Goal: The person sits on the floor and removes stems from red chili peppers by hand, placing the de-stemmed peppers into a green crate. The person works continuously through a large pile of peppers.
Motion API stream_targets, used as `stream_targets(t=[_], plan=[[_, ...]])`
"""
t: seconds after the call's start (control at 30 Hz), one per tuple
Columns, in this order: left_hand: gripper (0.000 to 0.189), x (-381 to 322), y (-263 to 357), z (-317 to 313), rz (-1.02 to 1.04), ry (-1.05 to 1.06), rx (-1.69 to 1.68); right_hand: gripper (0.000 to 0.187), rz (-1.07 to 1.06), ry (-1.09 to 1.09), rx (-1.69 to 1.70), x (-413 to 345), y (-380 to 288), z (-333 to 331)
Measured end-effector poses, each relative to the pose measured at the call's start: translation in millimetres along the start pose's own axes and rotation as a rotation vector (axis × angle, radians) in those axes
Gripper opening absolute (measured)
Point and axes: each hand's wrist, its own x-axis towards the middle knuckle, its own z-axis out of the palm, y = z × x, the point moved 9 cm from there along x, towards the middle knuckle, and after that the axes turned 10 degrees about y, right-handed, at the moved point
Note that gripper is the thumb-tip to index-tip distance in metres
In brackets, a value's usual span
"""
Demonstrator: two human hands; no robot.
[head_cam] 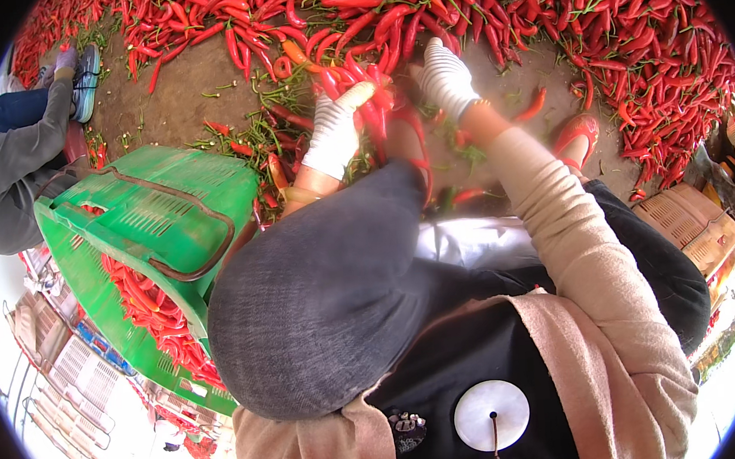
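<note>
My left hand (334,129), in a white striped glove, grips a bunch of red chili peppers (371,101); their tips fan out and are partly blurred. To its right, my right hand (448,79) wears a similar glove and reaches the near edge of a large heap of red chilies (360,0). Its fingers are bent and blurred, so whether a chili is between them cannot be made out. Cut green stems (277,96) and a few loose chilies lie on the ground around my left wrist.
A green plastic crate (154,189) with a metal handle, holding chilies, stands at my left. Beyond it another person (19,142) sits by the heap. A tan crate (691,221) is at right. My red shoe (579,139) rests on the brown floor (179,98).
</note>
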Motion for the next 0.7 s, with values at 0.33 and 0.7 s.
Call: stream_targets(t=[0.33,0.7], plan=[[0.024,-9,-17,0,-0.099,0.016,0.119,0.025,0.104,-0.030,0.821,-53,34,-27],[0.032,-21,-13,28,-0.051,-0.115,0.392,0.017,0.090,-0.185,0.666,-59,-26,-43]])
